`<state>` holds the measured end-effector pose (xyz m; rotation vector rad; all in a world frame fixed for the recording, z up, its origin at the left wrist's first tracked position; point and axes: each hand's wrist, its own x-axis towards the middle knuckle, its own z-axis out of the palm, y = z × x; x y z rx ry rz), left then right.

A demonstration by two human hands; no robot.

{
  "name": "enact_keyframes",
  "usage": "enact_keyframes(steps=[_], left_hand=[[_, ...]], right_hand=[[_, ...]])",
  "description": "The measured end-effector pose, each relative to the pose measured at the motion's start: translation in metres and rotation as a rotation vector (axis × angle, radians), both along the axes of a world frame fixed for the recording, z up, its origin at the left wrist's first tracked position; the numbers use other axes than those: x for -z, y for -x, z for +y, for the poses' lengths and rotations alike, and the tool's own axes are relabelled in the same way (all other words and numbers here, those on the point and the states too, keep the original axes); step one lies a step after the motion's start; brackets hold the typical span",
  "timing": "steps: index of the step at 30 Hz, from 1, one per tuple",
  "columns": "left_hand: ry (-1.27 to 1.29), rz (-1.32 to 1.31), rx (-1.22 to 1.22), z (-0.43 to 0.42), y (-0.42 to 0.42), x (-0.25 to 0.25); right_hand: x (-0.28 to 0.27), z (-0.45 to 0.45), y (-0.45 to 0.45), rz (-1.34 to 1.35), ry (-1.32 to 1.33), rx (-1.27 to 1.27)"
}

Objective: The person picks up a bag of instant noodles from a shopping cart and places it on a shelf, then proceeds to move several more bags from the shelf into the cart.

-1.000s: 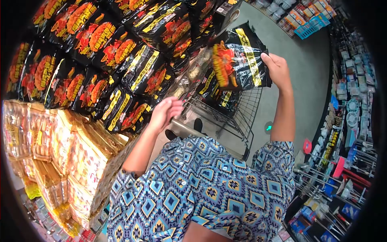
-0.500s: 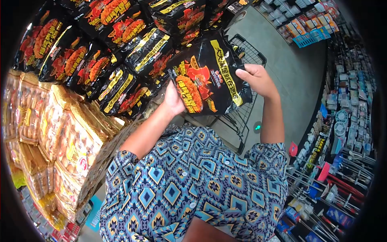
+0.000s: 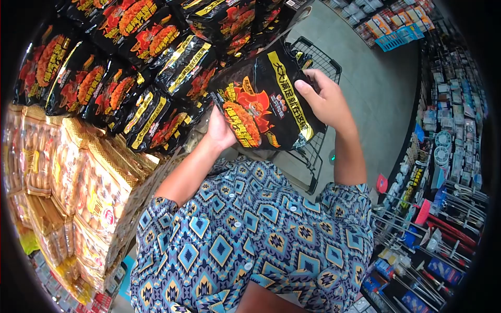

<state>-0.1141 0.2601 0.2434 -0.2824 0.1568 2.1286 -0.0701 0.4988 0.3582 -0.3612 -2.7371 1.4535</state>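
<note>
Between my two hands is a large black snack bag (image 3: 263,101) with a yellow strip and a red cartoon figure on its front. My left hand (image 3: 221,129) grips its lower left edge, the fingers hidden behind the bag. On the bag's right side, my right hand (image 3: 324,96) holds the edge, thumb on the front. Partly behind the bag, a wire shopping cart (image 3: 334,63) stands on the grey floor. A stack of matching black bags (image 3: 156,39) rises just ahead and to the left.
Gold-trimmed clear packs (image 3: 88,182) of long baked goods are piled at left. Along the right runs a shelf wall of hanging household goods (image 3: 443,208). A blue basket (image 3: 399,38) is at the far upper right. The floor aisle (image 3: 383,104) curves between.
The bag's upper right side and my right hand have shifted slightly up and left, tilting the bag a little. My left hand has moved slightly left, still on the bag.
</note>
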Motion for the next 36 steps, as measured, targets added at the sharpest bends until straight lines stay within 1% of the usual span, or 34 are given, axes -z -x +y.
enact_keyframes(steps=[1,3,5,7,9,11,12,14,15,17,18,21,25,27,28,30,32,33,34,35,36], left_hand=[[0.012,-0.003,-0.001,0.000,0.000,0.003],[0.060,-0.007,0.027,-0.002,-0.002,0.004],[0.059,-0.017,0.035,-0.003,-0.005,0.002],[0.142,0.066,0.017,-0.002,-0.007,-0.003],[0.152,0.048,0.005,-0.003,-0.008,0.006],[0.116,0.027,-0.017,-0.006,-0.010,0.016],[0.117,0.026,-0.018,-0.006,-0.009,0.014],[0.085,0.026,-0.020,-0.007,-0.007,0.010],[0.093,0.021,-0.022,-0.008,-0.005,0.009],[0.103,-0.010,0.025,-0.010,-0.003,0.003],[0.110,-0.019,0.030,-0.010,-0.003,0.006],[0.097,-0.030,0.051,-0.008,-0.005,0.010],[0.108,-0.073,0.063,-0.009,-0.009,0.024],[0.102,-0.058,0.070,-0.008,-0.010,0.028],[0.138,-0.050,0.079,-0.008,-0.011,0.028],[0.194,-0.052,0.093,-0.010,-0.011,0.039],[0.221,-0.070,0.125,-0.015,-0.012,0.056],[-0.343,-0.060,0.117,-0.023,-0.013,0.063],[0.074,-0.022,0.145,-0.022,-0.011,0.044],[0.134,-0.022,0.132,-0.019,-0.012,0.034],[0.121,-0.007,0.108,-0.018,-0.013,0.034]], right_hand=[[0.004,-0.001,0.004,-0.003,0.012,-0.001],[0.001,-0.005,0.009,0.052,-0.160,-0.003],[-0.010,-0.012,0.016,0.066,-0.175,0.008],[-0.022,-0.018,0.021,-0.113,-0.300,0.007],[-0.016,-0.022,0.025,-0.073,-0.329,0.027],[-0.022,-0.024,0.029,-0.165,-0.392,0.015],[-0.019,-0.021,0.029,-0.165,-0.391,0.013],[-0.009,-0.009,0.026,-0.046,-0.084,-0.046],[-0.003,-0.004,0.025,-0.050,-0.076,-0.048],[0.001,0.002,0.022,-0.062,0.170,-0.111],[-0.001,0.002,0.021,-0.049,0.204,-0.128],[0.001,0.006,0.019,-0.038,0.188,-0.171],[0.000,0.005,0.016,-0.061,0.222,-0.129],[-0.001,0.005,0.013,-0.057,0.240,-0.112],[0.001,0.006,0.009,-0.057,0.239,-0.108],[0.010,0.008,0.011,0.054,0.122,-0.136],[0.008,0.004,0.009,0.013,0.103,-0.135],[0.012,0.000,0.003,-0.036,0.152,-0.075],[0.009,-0.004,-0.002,-0.069,0.065,-0.097],[0.003,-0.011,-0.008,-0.137,0.086,-0.104],[0.010,-0.013,-0.017,-0.147,0.172,-0.091]])
